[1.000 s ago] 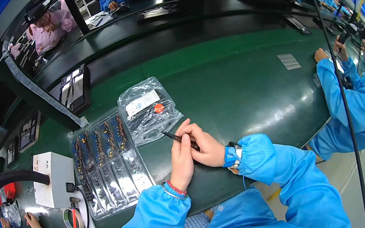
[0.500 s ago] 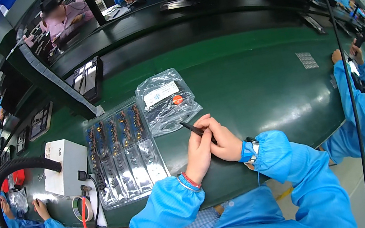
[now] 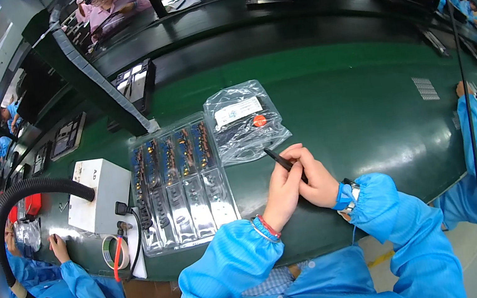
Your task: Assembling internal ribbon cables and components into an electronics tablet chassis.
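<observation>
Above the near edge of the bench, my left hand [image 3: 283, 197] and my right hand [image 3: 319, 180] meet with fingers closed around a slim black pen-shaped tool [image 3: 279, 158]. Its tip points up and to the left; the lower part is partly covered by my fingers. Just beyond it lies a clear plastic bag [image 3: 242, 132] with dark contents, a white label and an orange round sticker. Left of my hands, a clear blister tray [image 3: 227, 205] holds rows of small parts with blue, copper-coloured and black pieces.
A white box [image 3: 92, 203] with a black flexible hose [image 3: 11, 253] stands left of the tray, beside a tape roll [image 3: 115, 252]. A dark post [image 3: 91, 76] rises behind the tray. A small silvery grid sheet [image 3: 425, 88] lies to the right. Co-workers sit on both sides.
The whole view has shifted, so bench, tray and bag appear farther right. My hands stay together around the black tool, with little change in their grip.
</observation>
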Demonstrator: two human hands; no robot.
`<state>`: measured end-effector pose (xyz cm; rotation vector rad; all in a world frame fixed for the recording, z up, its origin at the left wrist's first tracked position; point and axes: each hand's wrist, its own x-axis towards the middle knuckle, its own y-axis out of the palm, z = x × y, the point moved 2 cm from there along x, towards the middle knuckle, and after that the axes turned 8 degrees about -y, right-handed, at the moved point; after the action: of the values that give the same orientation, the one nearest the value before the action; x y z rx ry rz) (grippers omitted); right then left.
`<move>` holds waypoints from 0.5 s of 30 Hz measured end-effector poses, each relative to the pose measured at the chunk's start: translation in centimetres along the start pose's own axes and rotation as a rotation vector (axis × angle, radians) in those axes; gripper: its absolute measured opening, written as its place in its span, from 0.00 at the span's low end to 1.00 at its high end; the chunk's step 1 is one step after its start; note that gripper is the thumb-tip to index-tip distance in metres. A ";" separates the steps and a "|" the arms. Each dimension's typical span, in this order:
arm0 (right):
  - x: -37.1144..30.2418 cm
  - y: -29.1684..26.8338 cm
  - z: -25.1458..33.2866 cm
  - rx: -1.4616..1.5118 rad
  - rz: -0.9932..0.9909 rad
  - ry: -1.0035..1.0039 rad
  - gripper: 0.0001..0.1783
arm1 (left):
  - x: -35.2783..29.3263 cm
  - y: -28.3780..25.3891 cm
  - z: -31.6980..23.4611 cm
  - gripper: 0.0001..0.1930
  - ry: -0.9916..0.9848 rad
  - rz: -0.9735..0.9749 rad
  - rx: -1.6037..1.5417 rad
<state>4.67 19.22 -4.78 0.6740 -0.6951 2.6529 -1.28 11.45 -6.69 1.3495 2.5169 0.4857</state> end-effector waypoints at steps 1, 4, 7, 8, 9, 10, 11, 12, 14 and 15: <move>0.0 0.0 -0.1 0.007 0.005 -0.006 0.22 | 0.0 0.0 0.0 0.17 -0.010 0.000 0.013; 0.0 -0.1 0.3 -0.008 0.006 0.017 0.21 | 0.0 0.0 0.0 0.17 0.005 -0.005 0.016; 0.0 -0.1 0.6 -0.029 0.003 -0.003 0.20 | 0.0 0.0 0.1 0.17 0.000 -0.009 0.005; 0.0 0.0 0.6 -0.018 0.021 0.030 0.20 | 0.0 -0.2 0.2 0.17 -0.011 -0.003 -0.007; 0.1 -0.1 0.7 -0.019 0.023 0.030 0.20 | 0.1 -0.2 0.4 0.17 -0.022 0.005 -0.022; 0.1 -0.1 0.7 -0.015 0.022 0.029 0.19 | 0.1 -0.3 0.4 0.17 -0.022 0.005 -0.023; 0.1 -0.1 0.8 -0.012 0.022 0.028 0.19 | 0.1 -0.3 0.4 0.17 -0.021 0.008 -0.027; 0.1 -0.1 0.8 -0.012 0.022 0.028 0.19 | 0.1 -0.3 0.5 0.18 -0.020 0.012 -0.030; 0.1 -0.1 0.7 0.004 0.028 0.033 0.19 | 0.1 -0.4 0.5 0.17 -0.020 0.009 -0.012; 0.1 -0.1 0.7 0.003 0.027 0.032 0.19 | 0.1 -0.4 0.5 0.17 -0.019 0.007 0.006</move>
<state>4.89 18.98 -4.15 0.6257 -0.6968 2.6840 -1.45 11.43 -7.28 1.3592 2.5016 0.4649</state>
